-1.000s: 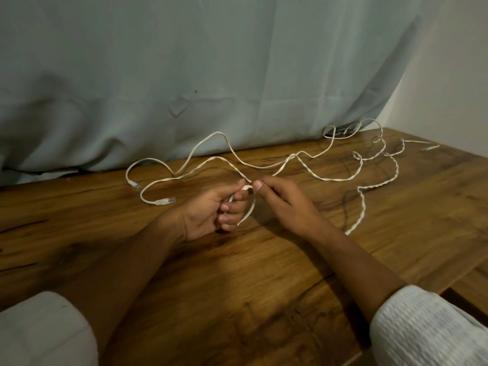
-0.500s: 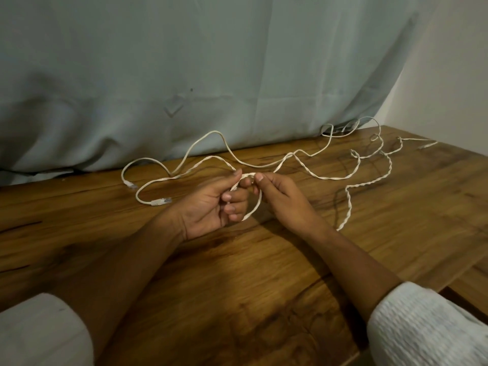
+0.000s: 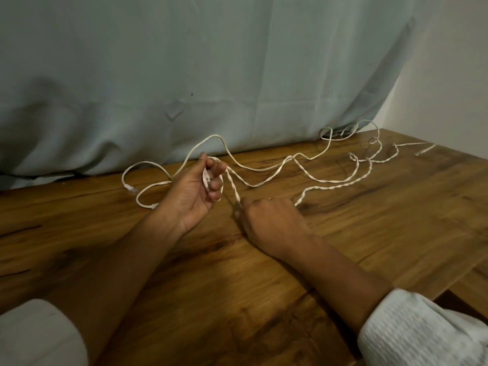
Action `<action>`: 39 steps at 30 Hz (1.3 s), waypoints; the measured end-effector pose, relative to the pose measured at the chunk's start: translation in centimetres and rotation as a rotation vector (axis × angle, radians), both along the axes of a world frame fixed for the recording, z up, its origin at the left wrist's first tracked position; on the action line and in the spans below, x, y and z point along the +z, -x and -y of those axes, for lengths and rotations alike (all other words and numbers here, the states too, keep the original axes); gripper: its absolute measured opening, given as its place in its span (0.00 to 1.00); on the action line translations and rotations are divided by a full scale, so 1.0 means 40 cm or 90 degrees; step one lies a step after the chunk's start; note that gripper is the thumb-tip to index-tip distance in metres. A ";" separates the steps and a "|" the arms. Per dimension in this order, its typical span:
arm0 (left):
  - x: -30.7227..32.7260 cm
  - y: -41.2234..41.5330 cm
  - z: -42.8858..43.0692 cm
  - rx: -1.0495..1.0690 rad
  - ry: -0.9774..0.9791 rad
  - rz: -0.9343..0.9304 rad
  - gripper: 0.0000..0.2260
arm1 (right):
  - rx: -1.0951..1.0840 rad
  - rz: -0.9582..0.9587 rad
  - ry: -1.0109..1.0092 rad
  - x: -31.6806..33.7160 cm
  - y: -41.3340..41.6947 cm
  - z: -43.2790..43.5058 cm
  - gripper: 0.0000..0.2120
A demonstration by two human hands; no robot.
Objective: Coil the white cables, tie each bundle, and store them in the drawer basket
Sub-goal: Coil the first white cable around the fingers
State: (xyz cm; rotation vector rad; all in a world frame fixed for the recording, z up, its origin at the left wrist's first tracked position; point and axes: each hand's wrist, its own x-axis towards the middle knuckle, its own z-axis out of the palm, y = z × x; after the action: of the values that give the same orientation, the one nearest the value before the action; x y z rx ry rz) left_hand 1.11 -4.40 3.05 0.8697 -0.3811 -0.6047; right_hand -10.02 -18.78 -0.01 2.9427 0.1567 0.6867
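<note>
We're holding the left hand (image 3: 195, 192) on edge, palm turned right. Its fingers (image 3: 215, 182) are curling through a small loop (image 3: 205, 178) of the white cable (image 3: 233, 186), and the thumb is pointing up behind it. So the left hand is gripping the loop.

The right hand (image 3: 269, 220) is sitting lower and nearer to us on the table (image 3: 237, 291), knuckles up and fingers folding under. The cable is going in at the thumb side and coming out at the far side of the fist, so the right hand is clamping it. Its fingertips are hidden, so we can't tell the exact pinch.

Between the hands the cable is running as a short, straight twisted stretch, slanting from the loop down to the right hand. The hands are near each other but not touching.

Past the right hand the twisted run (image 3: 340, 184) is snaking right across the wood toward the back corner. There it's bunching into a tangle (image 3: 369, 161) near the curtain (image 3: 237, 75). One end plug (image 3: 425, 149) is lying at the far right, well apart from both hands.

Thinner single strands (image 3: 215, 135) are arcing behind the left hand along the foot of the curtain. Two more plugs (image 3: 132, 188) are lying left of that hand, one just beside its wrist.

White sleeves (image 3: 412, 331) are showing at the bottom corners.
</note>
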 end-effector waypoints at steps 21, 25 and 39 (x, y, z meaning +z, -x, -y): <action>-0.042 0.043 0.007 0.010 -0.394 0.455 0.16 | 0.183 0.237 -0.163 0.018 0.011 0.041 0.12; -0.035 0.044 0.004 -0.039 -0.411 0.417 0.19 | 0.170 0.231 -0.191 0.020 0.006 0.074 0.13; -0.006 0.062 -0.011 -0.266 -0.157 0.152 0.14 | 0.085 0.214 -0.217 0.014 0.000 0.081 0.18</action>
State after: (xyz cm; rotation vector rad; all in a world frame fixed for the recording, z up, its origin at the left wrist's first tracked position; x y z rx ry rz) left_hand -1.35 -3.98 2.81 1.1134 -0.7258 -0.9512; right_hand -10.02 -22.02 0.56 3.0863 0.2246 1.3342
